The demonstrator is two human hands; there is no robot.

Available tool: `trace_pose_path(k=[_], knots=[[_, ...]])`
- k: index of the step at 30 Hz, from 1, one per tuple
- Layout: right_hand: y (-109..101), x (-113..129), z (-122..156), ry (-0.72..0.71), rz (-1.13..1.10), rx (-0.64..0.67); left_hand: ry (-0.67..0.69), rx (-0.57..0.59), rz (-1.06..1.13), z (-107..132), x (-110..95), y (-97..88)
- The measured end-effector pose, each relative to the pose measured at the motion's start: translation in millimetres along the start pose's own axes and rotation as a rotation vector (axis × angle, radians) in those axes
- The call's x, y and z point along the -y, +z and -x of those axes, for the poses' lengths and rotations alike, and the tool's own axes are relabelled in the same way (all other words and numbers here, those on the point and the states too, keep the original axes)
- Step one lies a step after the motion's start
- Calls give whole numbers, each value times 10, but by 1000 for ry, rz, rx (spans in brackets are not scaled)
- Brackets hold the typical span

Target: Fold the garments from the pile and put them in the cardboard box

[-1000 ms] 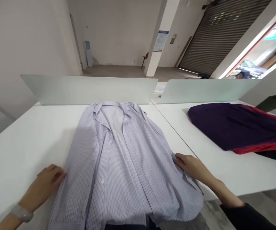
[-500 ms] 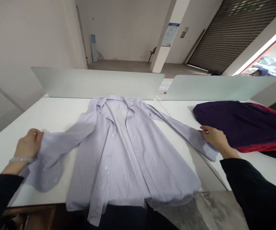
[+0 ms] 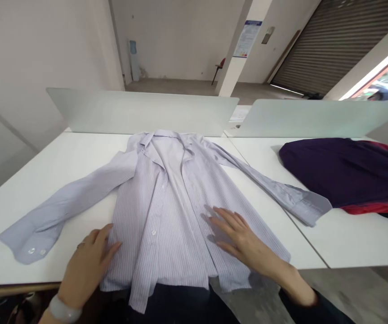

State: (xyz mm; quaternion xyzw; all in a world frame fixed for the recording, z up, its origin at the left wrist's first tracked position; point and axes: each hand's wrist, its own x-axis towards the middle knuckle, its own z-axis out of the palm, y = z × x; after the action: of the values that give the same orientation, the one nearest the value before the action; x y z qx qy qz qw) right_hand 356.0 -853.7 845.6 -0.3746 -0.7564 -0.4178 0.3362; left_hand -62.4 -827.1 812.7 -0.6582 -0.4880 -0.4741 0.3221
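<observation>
A light purple striped shirt (image 3: 173,216) lies spread on the white table, unbuttoned down the front, its collar toward the far side. Both sleeves stretch outward, and buttons show on the left cuff. The lower hem hangs over the near table edge. At the shirt's left side edge is my left hand (image 3: 91,258), fingers apart and holding nothing. My right hand (image 3: 239,234) is over the right front panel, fingers spread and empty; whether it touches the fabric I cannot tell.
Dark purple and red folded cloth (image 3: 345,175) lies on the right of the white table (image 3: 86,148). Frosted divider panels (image 3: 140,110) stand along the far edge. Beyond them are a pillar (image 3: 239,58), a chair and a water dispenser.
Both hands have let go of the sleeves and moved inward to the shirt's body. The left sleeve now lies straighter, with its cuff flat on the table.
</observation>
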Motion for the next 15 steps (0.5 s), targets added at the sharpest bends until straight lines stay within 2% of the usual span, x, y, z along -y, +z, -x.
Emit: trace_pose_path(k=[3, 8, 11, 15], knots=[[183, -221, 89, 98, 118, -44, 26, -21, -55, 43, -56, 61], [371, -564, 269, 124, 189, -33, 6, -25, -70, 27, 171, 20], [372, -632, 331, 128, 179, -29, -55, -16, -110, 44, 255, -17], [253, -624, 343, 145, 102, 24, -25, -84, -138, 120, 173, -49]])
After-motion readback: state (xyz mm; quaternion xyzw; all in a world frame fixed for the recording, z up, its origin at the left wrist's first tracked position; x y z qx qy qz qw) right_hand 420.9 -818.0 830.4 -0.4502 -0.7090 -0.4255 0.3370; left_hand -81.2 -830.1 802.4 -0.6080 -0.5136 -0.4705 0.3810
